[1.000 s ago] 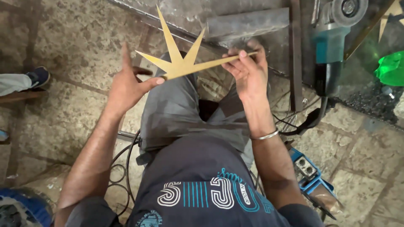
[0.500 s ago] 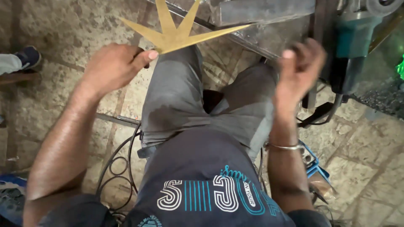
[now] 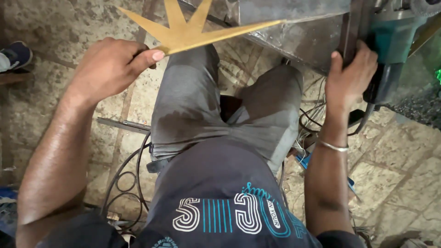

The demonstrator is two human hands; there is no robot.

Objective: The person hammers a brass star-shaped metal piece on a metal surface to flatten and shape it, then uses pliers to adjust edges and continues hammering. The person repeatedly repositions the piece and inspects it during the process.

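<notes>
From the head camera we are looking straight down at a seated person's lap, at grey trousers [image 3: 193, 105] and a dark T-shirt [image 3: 220, 197] with pale lettering across the chest.

The left hand [image 3: 108, 69] is reaching out over the left knee and is pinching a flat, gold-coloured metal star [image 3: 183, 30] at one of its lower points, with the thumb lying along the edge and the fingers curled under it. The star is sitting at the top of the view, above the left thigh, held nearly level, and its longest spike is pointing right towards a grey metal workbench [image 3: 294, 32]. Whether that spike is touching the bench, we cannot tell.

The right hand [image 3: 351, 76] is stretching up to the right, with a thin silver bracelet [image 3: 333, 147] on its wrist. Its fingers are closing around the dark upright metal bar [image 3: 353, 27] at the bench's edge, just beside a teal power tool [image 3: 390, 41] whose black cable [image 3: 363, 124] is trailing down past the wrist. We cannot tell whether the palm is also pressing on the tool.

Below everything, a worn stone floor [image 3: 55, 32] is showing, with black cables [image 3: 124, 183] looping beside the left hip. At the far left edge, a dark shoe [image 3: 16, 55] belonging to someone else is just showing.
</notes>
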